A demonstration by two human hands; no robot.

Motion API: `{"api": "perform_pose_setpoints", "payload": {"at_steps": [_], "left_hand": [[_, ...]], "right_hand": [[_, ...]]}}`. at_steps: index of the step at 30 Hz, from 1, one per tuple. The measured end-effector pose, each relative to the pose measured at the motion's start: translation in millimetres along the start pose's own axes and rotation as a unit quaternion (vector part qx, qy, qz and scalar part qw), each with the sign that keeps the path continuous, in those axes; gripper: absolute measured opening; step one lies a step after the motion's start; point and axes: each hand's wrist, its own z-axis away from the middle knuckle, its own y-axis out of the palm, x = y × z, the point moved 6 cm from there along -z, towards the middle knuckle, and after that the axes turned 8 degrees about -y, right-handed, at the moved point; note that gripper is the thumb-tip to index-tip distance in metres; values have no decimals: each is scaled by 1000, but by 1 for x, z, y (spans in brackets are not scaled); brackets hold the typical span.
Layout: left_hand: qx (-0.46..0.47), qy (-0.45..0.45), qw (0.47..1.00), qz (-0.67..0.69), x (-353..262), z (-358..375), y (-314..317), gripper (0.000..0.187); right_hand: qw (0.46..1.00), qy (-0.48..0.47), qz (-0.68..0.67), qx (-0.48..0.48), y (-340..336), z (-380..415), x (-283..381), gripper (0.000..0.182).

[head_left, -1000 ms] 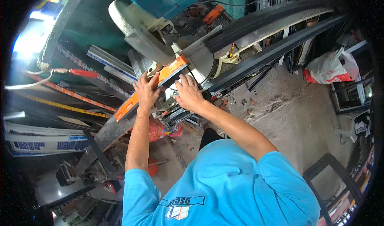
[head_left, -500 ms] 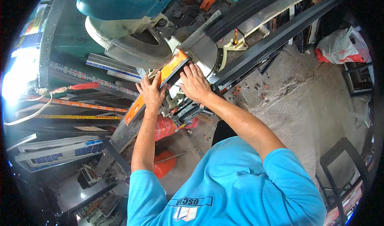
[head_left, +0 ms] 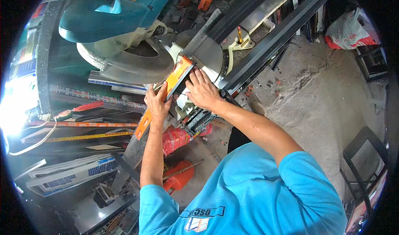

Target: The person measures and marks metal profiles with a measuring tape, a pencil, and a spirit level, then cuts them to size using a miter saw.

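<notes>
A metal profile with orange film (head_left: 179, 75) lies slantwise across the bed of a teal miter saw (head_left: 124, 14), its upper end below the saw's grey blade guard (head_left: 137, 68). My left hand (head_left: 157, 102) wraps its fingers and thumb around the profile's left edge, partway along its length. My right hand (head_left: 203, 89) lies on the profile's right side, fingertips near its upper end. Its fingers are close together and bent over the edge; the palm side is hidden. Below my left hand the orange strip reaches down to the left.
Stacked profiles (head_left: 95, 125) fill the left side. A long dark profile (head_left: 282, 37) extends to the upper right beside a yellow pencil (head_left: 240, 34). An orange bucket (head_left: 181, 174) stands below. A white and red bag (head_left: 349, 31) and a dark frame (head_left: 363, 156) are at right.
The whole view has shifted slightly, with the saw appearing farther left. Both my hands keep nearly the same places on the profile.
</notes>
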Motion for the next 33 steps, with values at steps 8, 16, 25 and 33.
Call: {"api": "perform_pose_setpoints", "payload": {"at_steps": [8,16,25,33], "left_hand": [[-27,-12,999,-16,-5,1,1,72],[-25,-35,999,-8,-5,1,3,72],[-28,-49,998,-6,-6,1,4,72],[-36,-48,998,-8,-7,1,4,71]], "right_hand": [[1000,7,11,8,2,-2,0,48],[1000,6,9,-3,0,-2,1,49],[998,3,40,40,1,-2,2,59],[999,4,43,33,3,-1,2,59]]}}
